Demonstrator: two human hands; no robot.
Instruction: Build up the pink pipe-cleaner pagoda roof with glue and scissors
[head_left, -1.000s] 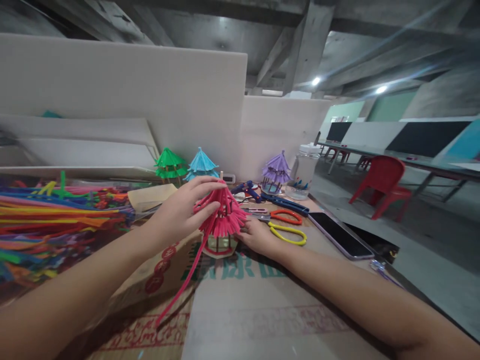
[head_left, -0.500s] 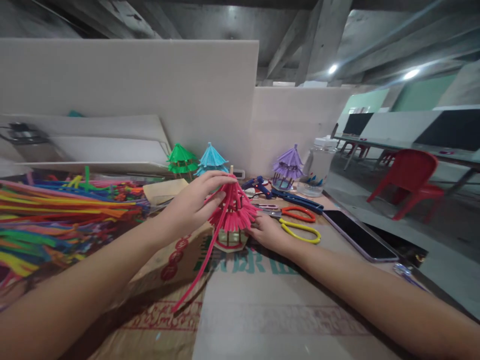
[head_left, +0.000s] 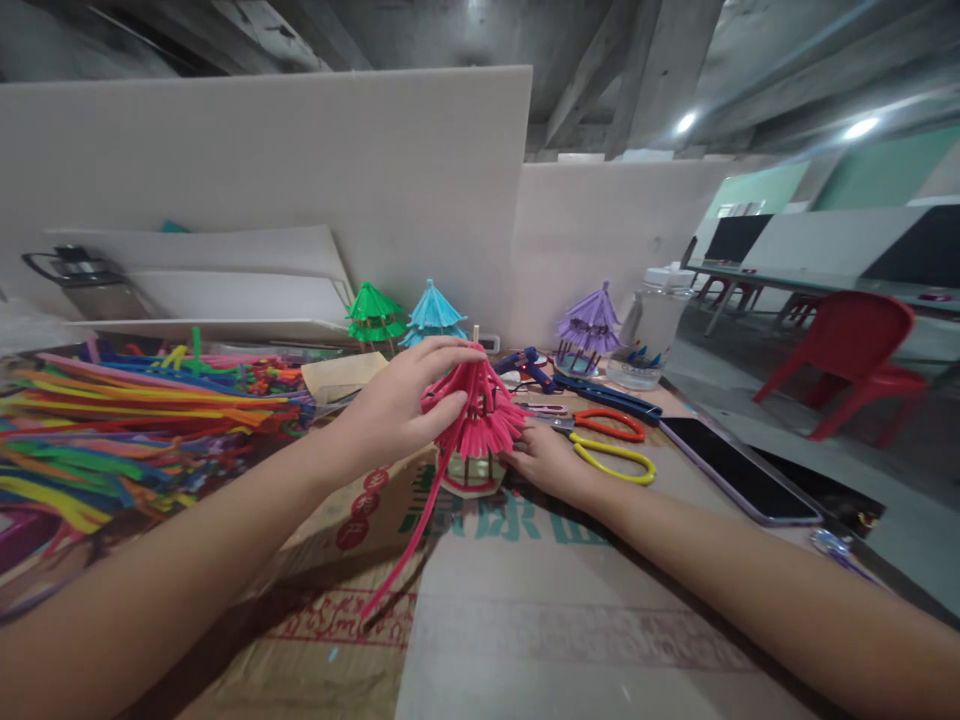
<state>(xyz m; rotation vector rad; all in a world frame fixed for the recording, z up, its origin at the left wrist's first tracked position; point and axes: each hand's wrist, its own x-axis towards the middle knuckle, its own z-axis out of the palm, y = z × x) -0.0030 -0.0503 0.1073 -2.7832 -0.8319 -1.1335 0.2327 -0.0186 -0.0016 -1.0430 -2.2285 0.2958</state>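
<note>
A pink pipe-cleaner pavilion (head_left: 480, 430) with a two-tier roof stands upright in front of me on a pale base. My left hand (head_left: 424, 395) is closed around the upper roof from the left, thumb on the near side and fingers over the top. One long pink pipe cleaner (head_left: 405, 560) hangs from below my left thumb and trails toward me across the cardboard. My right hand (head_left: 546, 458) holds the pavilion's lower right side, its fingertips partly hidden by the roof fringe. A thin stick pokes up from the roof's peak.
Behind stand green (head_left: 373, 315), blue (head_left: 431, 310) and purple (head_left: 589, 322) pavilions. Loose pipe cleaners (head_left: 150, 410) pile up at left. On the right lie a glue gun (head_left: 529, 368), yellow-handled scissors (head_left: 615, 462), orange-handled scissors (head_left: 611, 423) and a phone (head_left: 739, 470). A clear jar (head_left: 649, 330) stands behind.
The view has swung slightly left, so everything sits further right. The trailing pipe cleaner's upper part, which crossed the roof's front, now emerges from under my left thumb. Both hands stay on the pavilion.
</note>
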